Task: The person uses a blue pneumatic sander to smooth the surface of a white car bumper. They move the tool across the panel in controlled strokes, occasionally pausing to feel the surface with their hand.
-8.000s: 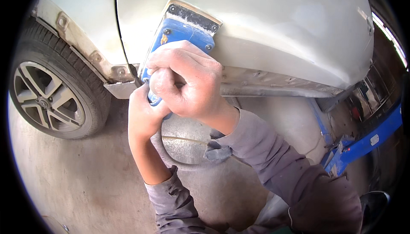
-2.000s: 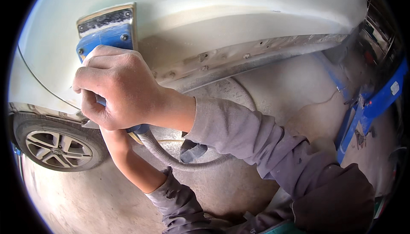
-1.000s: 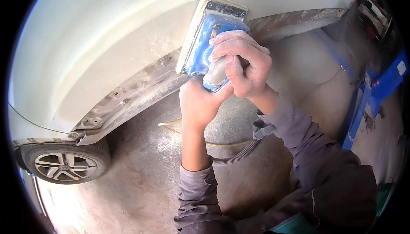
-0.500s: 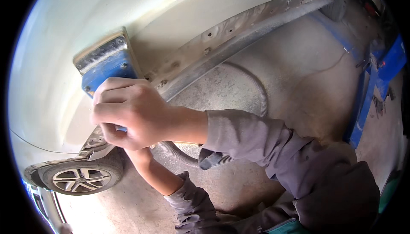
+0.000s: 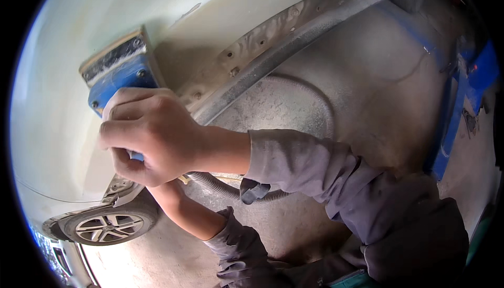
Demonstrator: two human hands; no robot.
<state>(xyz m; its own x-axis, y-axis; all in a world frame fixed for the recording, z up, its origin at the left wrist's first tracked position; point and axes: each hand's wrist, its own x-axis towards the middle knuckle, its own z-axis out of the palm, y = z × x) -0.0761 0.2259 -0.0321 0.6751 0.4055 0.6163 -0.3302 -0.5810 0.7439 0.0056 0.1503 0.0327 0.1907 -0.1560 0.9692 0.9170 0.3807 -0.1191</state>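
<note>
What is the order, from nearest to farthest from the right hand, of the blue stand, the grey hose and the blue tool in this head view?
1. Blue tool: held in the right hand.
2. Grey hose: below and right of that hand.
3. Blue stand: far right side.

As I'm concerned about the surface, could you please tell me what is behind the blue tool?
The pale car panel shows left of and above the blue tool, so it probably continues behind. The patch the tool covers, and any mark on it, cannot be seen.

Spoked wheel (image 5: pixel 111 228), blue frame (image 5: pixel 455 112), floor (image 5: pixel 375 99)
</note>
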